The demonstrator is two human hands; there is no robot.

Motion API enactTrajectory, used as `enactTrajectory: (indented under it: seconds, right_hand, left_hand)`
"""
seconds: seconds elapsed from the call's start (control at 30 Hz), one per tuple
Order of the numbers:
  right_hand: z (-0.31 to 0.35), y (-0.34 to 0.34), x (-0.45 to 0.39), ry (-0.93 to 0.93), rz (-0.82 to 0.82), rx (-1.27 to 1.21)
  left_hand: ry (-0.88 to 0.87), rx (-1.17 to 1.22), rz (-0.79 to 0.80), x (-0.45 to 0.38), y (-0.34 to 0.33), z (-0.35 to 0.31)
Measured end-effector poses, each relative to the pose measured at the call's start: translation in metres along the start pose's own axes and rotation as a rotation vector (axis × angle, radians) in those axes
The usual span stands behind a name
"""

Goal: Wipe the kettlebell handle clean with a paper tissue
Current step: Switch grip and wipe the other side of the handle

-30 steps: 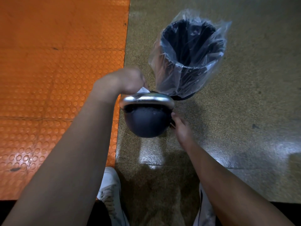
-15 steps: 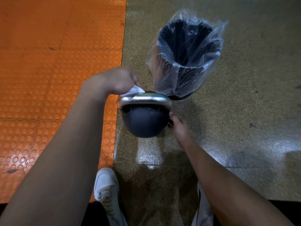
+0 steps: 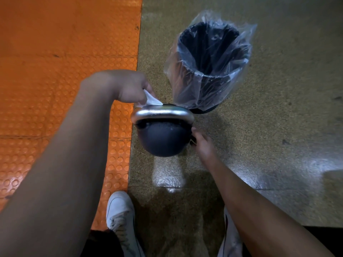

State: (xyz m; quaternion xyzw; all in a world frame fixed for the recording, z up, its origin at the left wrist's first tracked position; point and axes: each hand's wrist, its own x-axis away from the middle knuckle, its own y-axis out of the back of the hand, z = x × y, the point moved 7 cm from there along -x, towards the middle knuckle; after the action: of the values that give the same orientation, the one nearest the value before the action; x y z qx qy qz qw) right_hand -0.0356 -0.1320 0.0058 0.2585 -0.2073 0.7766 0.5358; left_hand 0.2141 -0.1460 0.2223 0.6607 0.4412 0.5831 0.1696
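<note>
Head view: dark kettlebell (image 3: 163, 140), shiny silver handle (image 3: 161, 113), white tissue (image 3: 151, 99) touching.

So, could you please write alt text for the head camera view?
A left hand presses a white paper tissue on a kettlebell's silver handle while the right hand steadies its dark body. A plastic-lined bin stands behind.

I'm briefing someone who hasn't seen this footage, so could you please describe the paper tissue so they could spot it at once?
Start at the seam where the orange studded mat meets the speckled floor, where a dark kettlebell stands in front of a plastic-lined bin. The paper tissue is pinched in the left hand over the left end of the silver handle. It is the only small white scrap there.
</note>
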Motion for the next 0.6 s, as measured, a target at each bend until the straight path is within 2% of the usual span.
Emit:
enactTrajectory:
  seconds: [0.27, 0.47, 0.6]
  right_hand:
    - [0.000, -0.006, 0.002, 0.009, 0.013, -0.019]
    - [0.003, -0.004, 0.002, 0.018, -0.006, -0.033]
    - [0.006, -0.006, 0.006, 0.020, -0.004, -0.049]
  left_hand:
    - [0.025, -0.017, -0.059, -0.002, -0.015, -0.022]
    - [0.104, 0.232, -0.212, 0.013, -0.025, 0.002]
    - [0.143, 0.385, -0.389, 0.023, -0.042, -0.001]
